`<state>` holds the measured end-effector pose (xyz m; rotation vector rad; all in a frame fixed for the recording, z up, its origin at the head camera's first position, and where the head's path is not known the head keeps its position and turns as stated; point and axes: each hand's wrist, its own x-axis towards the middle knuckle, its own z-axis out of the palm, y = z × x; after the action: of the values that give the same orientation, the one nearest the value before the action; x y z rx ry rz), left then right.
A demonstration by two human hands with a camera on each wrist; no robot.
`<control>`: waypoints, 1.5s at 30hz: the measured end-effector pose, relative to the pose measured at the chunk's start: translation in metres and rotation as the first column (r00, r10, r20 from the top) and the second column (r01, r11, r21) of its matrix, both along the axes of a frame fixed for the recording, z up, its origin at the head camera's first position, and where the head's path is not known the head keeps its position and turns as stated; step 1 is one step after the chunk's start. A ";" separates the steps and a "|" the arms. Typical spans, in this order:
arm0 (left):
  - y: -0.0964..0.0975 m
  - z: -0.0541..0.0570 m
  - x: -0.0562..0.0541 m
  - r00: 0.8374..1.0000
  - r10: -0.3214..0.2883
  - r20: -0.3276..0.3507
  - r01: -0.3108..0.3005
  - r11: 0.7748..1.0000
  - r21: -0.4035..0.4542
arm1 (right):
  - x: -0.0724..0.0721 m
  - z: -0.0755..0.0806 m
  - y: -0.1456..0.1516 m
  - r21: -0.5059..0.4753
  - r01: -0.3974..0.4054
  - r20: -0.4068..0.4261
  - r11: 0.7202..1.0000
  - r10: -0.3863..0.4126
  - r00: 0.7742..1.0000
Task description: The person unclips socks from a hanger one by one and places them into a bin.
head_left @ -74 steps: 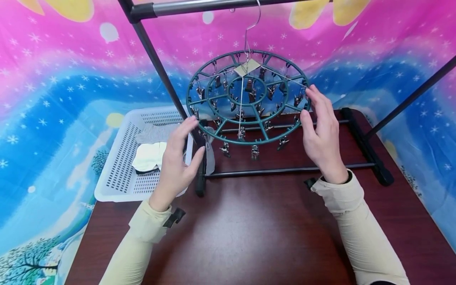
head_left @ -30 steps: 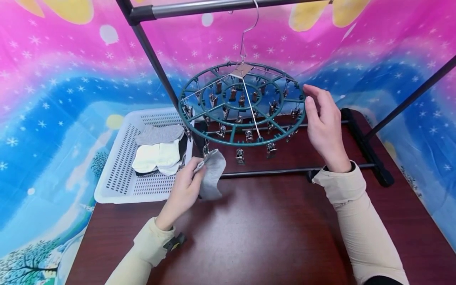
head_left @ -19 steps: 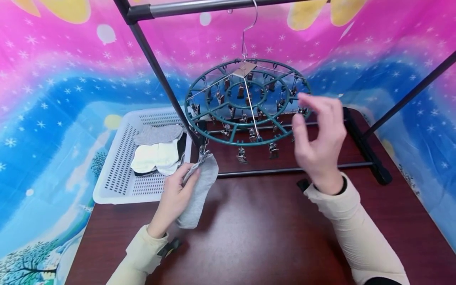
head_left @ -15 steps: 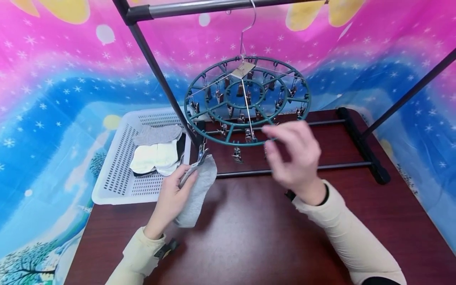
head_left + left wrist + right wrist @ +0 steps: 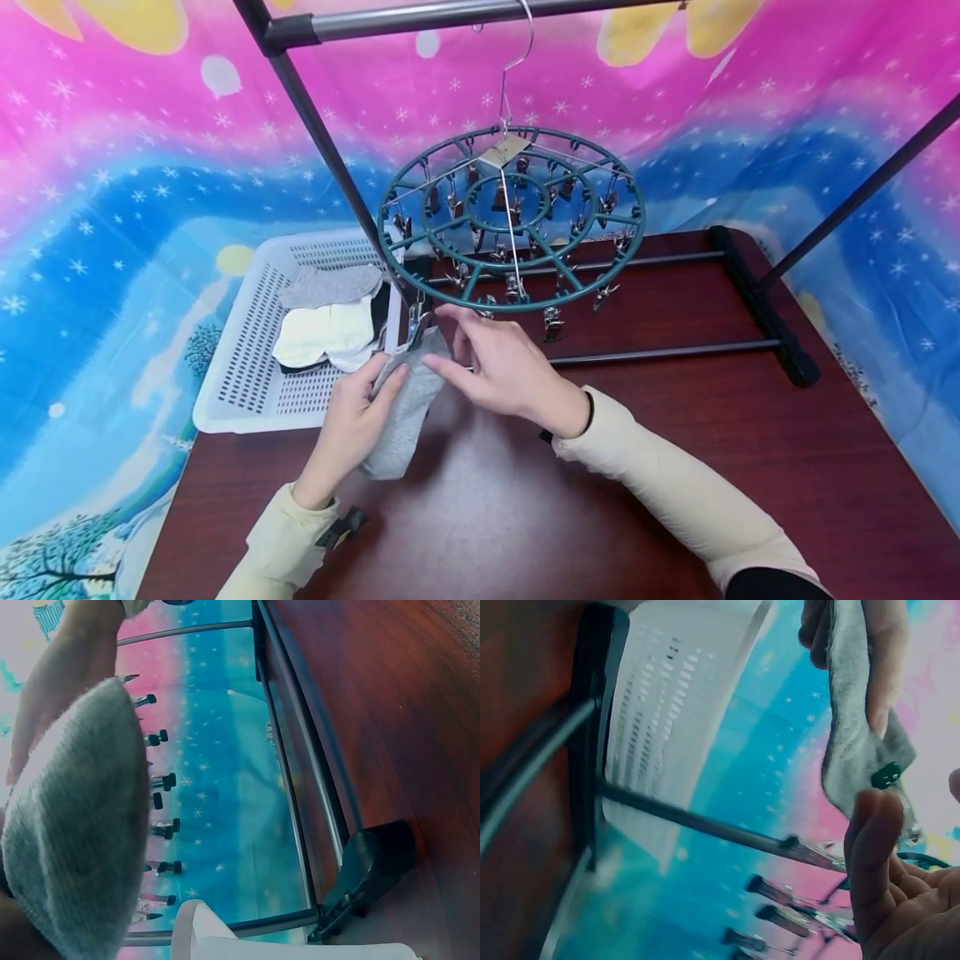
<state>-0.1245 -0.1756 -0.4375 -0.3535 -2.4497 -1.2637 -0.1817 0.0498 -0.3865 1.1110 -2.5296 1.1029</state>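
My left hand [image 5: 348, 429] pinches a grey sock [image 5: 397, 429] near its upper end, above the table. A metal clip [image 5: 415, 323], hanging from the round green clip hanger [image 5: 504, 152], meets the sock's top edge. My right hand [image 5: 510, 367] is right beside the clip and sock, thumb and forefinger spread apart. In the right wrist view, the right thumb lies close to the dark tip of the clip [image 5: 889, 776] on the sock [image 5: 847, 712]. The left wrist view shows the sock [image 5: 82, 825] covering most of the left hand.
The hanger hooks over the top bar [image 5: 420, 23] of a black rack standing on the dark red table [image 5: 637, 483]. A white perforated basket [image 5: 217, 408] at the left holds a grey sock [image 5: 330, 285] and white socks [image 5: 324, 333]. Several other clips dangle from the hanger.
The left hand has come off the hanger's side, taken hold of the grey sock and drawn it nearer. The right hand has left the hanger's right rim and moved left to the clip.
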 end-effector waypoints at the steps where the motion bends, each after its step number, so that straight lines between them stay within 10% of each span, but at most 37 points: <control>1: 0.000 0.000 0.000 1.000 -0.006 -0.003 0.006 1.000 0.002 | -0.004 -0.001 -0.002 0.001 0.000 0.041 1.000 0.000 0.999; 16: 0.000 -0.005 -0.002 0.999 -0.023 -0.032 0.022 1.000 -0.017 | -0.029 0.004 -0.019 -0.160 0.013 0.345 0.987 0.043 0.937; 45: 0.003 -0.002 0.001 0.998 -0.055 0.011 0.055 0.998 -0.010 | -0.034 0.000 -0.026 -0.324 0.029 0.352 0.946 0.092 0.931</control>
<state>-0.1237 -0.1727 -0.4393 -0.4207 -2.4720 -1.2779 -0.2161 0.0241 -0.3869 0.9312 -2.4508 1.8050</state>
